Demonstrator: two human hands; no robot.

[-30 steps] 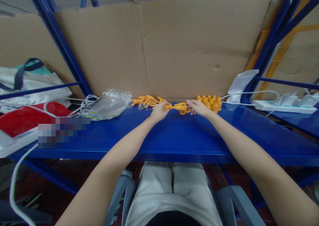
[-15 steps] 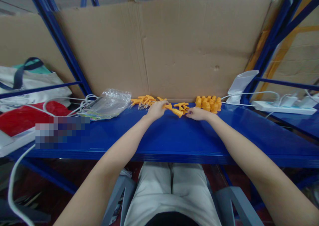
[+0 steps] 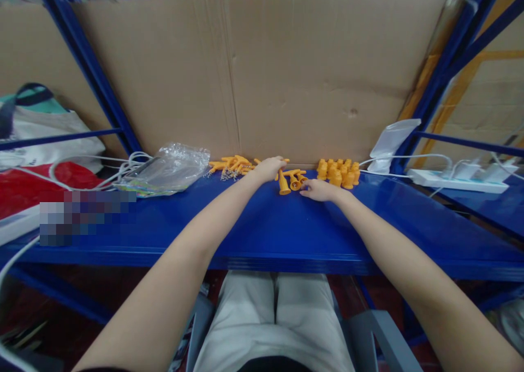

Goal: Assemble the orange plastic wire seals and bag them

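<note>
My left hand [image 3: 268, 169] reaches to the back of the blue shelf [image 3: 262, 230], its fingers curled over an orange plastic part [image 3: 285, 160] whose tip pokes out by the cardboard. My right hand [image 3: 318, 189] rests on the shelf with its fingers pressed together. Its fingertips lie beside a few loose orange parts [image 3: 291, 181], one of which stands like a small cone. What the fingers pinch is hidden. A heap of long orange pieces [image 3: 232, 165] lies left of my left hand. A cluster of stubby orange pieces [image 3: 339, 172] stands right of my right hand.
A cardboard sheet [image 3: 286, 71] walls off the back. A crumpled clear plastic bag [image 3: 167, 170] and white cables [image 3: 126, 164] lie to the left, beyond them a red item [image 3: 24, 189] and a tote bag [image 3: 45, 131]. A white power strip [image 3: 458, 184] lies at the right.
My left hand has let go of the long orange piece, which now lies on the shelf, and moved back toward the cardboard. My right hand has slid slightly nearer to me.
</note>
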